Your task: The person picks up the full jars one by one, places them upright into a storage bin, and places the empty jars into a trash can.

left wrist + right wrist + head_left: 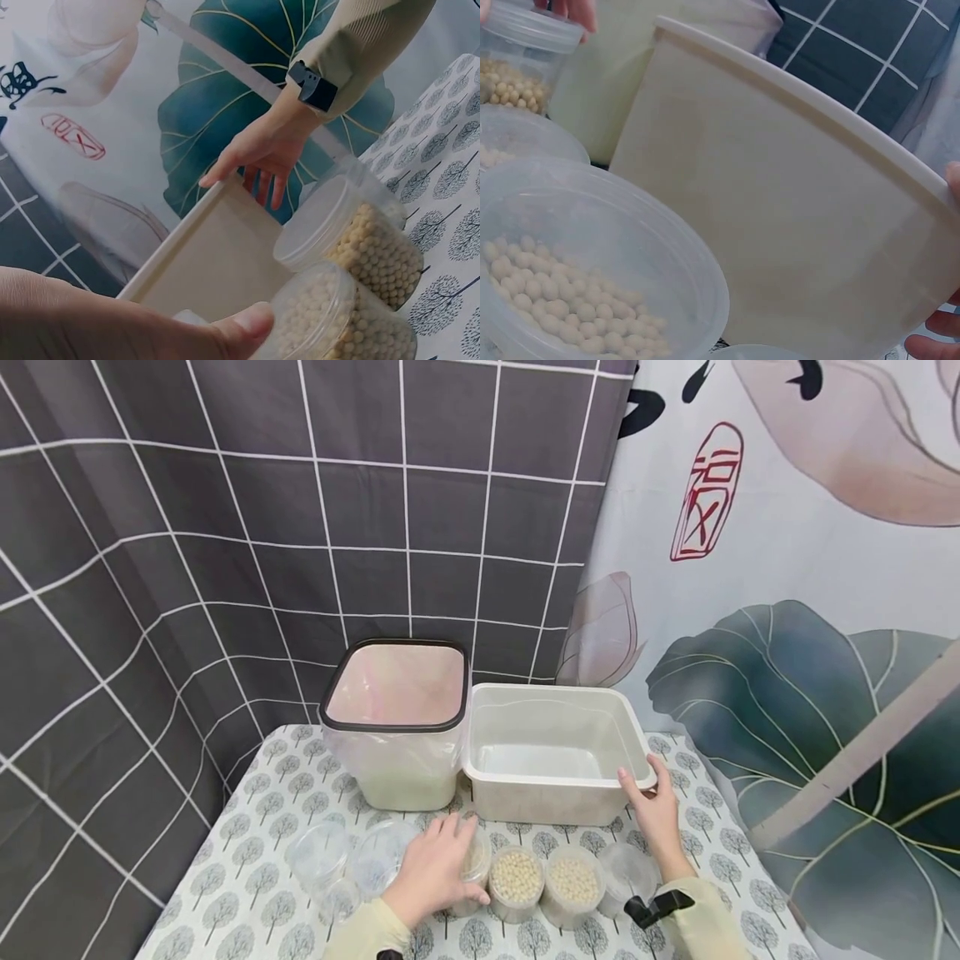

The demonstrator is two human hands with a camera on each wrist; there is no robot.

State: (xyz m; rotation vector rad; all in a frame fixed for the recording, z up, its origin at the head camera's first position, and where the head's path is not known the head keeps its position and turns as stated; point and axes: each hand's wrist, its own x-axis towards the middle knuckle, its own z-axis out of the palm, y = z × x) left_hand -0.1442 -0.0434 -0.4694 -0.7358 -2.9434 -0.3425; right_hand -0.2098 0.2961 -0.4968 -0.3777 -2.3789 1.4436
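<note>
In the head view, my left hand [438, 868] grips a clear plastic jar [474, 868], partly hidden under the palm. Fingers lie along its rim in the right wrist view, where pale, soybean-like beans [514, 94] show inside. Two more jars, a middle jar [516, 881] and a right-hand jar [573, 881], stand to its right with similar beans in them. My right hand [657, 814] holds the front right corner of a white rectangular plastic bin [555, 802], thumb at the rim and fingers around the side. The bin stands upright behind the jars.
A pale bin with a black rim [393, 727] and a clear liner stands left of the white one. Clear plastic containers [318, 852] lie at the left, and another clear container [628, 870] sits at the right. Tree-patterned cloth [247, 877] covers the table; curtains [450, 510] hang behind.
</note>
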